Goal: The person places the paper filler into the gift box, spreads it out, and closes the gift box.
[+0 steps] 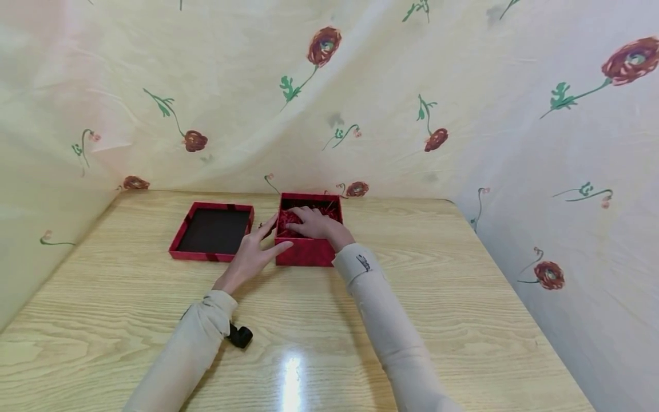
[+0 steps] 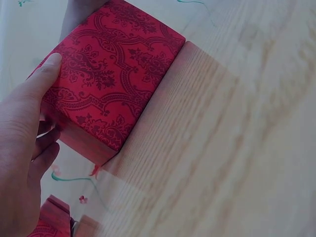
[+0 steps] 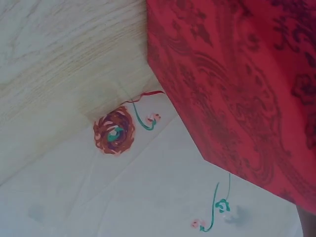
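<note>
Right-hand fingers, spread with thumb apart, rest on red shredded paper [image 1: 332, 211] inside an open red box [image 1: 306, 252]; the right hand [image 1: 315, 223] reaches over its near wall. The left hand [image 1: 251, 254] grips the box's near-left corner between thumb and fingers. Left of it, the lid [image 1: 213, 229] lies hollow side up on the table [image 1: 463, 297]. Lifting out carelessly could drag strands over the rim; pressing on the wall might tip the box.

Has both arms [image 1: 388, 326] extended forward; holds the left hand [image 1: 252, 252] slanted inward with thumb [image 1: 278, 250] and forefinger [image 1: 267, 227] spread apart, and the right hand [image 1: 316, 224] palm down with fingers [image 1: 300, 211] relaxed.
</note>
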The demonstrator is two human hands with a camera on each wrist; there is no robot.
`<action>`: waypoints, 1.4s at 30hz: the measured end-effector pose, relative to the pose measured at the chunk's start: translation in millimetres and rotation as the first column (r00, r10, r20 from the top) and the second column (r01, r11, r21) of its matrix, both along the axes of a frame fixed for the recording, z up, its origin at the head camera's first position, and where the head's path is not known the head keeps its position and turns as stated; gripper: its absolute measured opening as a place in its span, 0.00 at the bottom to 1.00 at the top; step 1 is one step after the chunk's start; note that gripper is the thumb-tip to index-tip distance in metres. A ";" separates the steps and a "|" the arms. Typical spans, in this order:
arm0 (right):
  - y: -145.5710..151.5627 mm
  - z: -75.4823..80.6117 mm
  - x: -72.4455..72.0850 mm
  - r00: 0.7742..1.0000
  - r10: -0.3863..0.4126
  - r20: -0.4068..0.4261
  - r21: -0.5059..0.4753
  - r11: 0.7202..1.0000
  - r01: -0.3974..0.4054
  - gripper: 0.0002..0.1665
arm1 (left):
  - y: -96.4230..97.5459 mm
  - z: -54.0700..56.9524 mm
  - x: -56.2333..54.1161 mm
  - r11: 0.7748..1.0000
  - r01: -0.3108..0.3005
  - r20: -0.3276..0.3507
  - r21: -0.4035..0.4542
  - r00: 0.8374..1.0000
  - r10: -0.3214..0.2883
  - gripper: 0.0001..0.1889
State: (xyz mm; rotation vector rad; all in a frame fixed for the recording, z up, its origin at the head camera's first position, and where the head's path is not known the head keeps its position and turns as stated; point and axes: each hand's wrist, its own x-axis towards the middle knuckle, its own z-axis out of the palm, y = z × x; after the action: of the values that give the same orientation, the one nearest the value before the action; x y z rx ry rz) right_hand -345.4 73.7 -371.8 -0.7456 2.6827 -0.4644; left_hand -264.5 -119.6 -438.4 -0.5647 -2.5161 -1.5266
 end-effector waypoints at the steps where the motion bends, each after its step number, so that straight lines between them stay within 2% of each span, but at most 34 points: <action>1: 0.2 -0.4 -0.7 1.000 0.002 0.003 0.011 1.000 -0.002 0.34 | 0.3 0.0 0.0 1.000 0.000 0.000 0.001 1.000 0.000 0.43; 5: 0.6 1.0 -0.5 1.000 0.001 0.022 0.024 1.000 -0.002 0.35 | 1.1 -0.3 0.2 1.000 0.002 0.006 0.004 1.000 -0.002 0.43; 9: 1.8 4.5 2.3 1.000 -0.007 0.013 -0.004 1.000 0.007 0.37 | 1.3 -0.9 0.5 1.000 -0.001 0.015 -0.002 1.000 0.001 0.44; 13: 2.5 10.9 8.5 0.999 -0.028 -0.044 -0.033 0.999 0.027 0.38 | 1.0 -1.1 0.2 1.000 -0.004 0.017 -0.007 1.000 0.004 0.44; 16: 2.5 16.8 16.0 0.989 -0.075 -0.129 -0.064 0.996 0.067 0.37 | 0.6 -1.1 -0.5 1.000 -0.005 0.013 -0.011 1.000 0.005 0.45; 18: 2.7 20.7 22.2 0.970 -0.143 -0.195 -0.113 0.986 0.122 0.35 | 0.5 -0.4 -0.8 1.000 -0.004 0.008 -0.008 1.000 0.004 0.45; 22: 3.2 23.6 31.7 0.908 -0.308 -0.283 -0.230 0.941 0.248 0.33 | 0.7 1.4 -1.1 1.000 0.000 -0.003 0.001 1.000 0.000 0.45; 25: 2.2 22.9 35.3 0.872 -0.392 -0.294 -0.257 0.911 0.323 0.33 | 0.6 1.6 -1.2 1.000 0.001 -0.004 0.001 1.000 -0.001 0.45; 28: -0.2 20.7 35.3 0.854 -0.438 -0.282 -0.234 0.894 0.382 0.35 | 0.1 1.3 -0.8 1.000 0.002 0.004 0.000 1.000 -0.002 0.45; 38: -5.6 11.3 23.5 0.843 -0.489 -0.222 -0.172 0.871 0.460 0.38 | 0.5 1.7 -0.1 1.000 -0.006 0.011 -0.003 1.000 0.006 0.45; 40: -5.1 10.7 22.0 0.851 -0.486 -0.199 -0.164 0.873 0.460 0.37 | 0.6 1.6 0.0 1.000 -0.004 0.015 -0.003 1.000 0.004 0.45; 42: -4.4 10.7 21.4 0.868 -0.468 -0.165 -0.153 0.881 0.447 0.36 | 0.5 1.3 -0.1 1.000 -0.004 0.018 -0.004 1.000 0.004 0.45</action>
State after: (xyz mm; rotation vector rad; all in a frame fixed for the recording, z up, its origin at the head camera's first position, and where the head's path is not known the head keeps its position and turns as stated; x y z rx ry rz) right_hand -323.9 69.3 -361.1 -0.1686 3.0454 -0.6883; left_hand -264.6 -119.1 -437.1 -0.5489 -2.5330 -1.5322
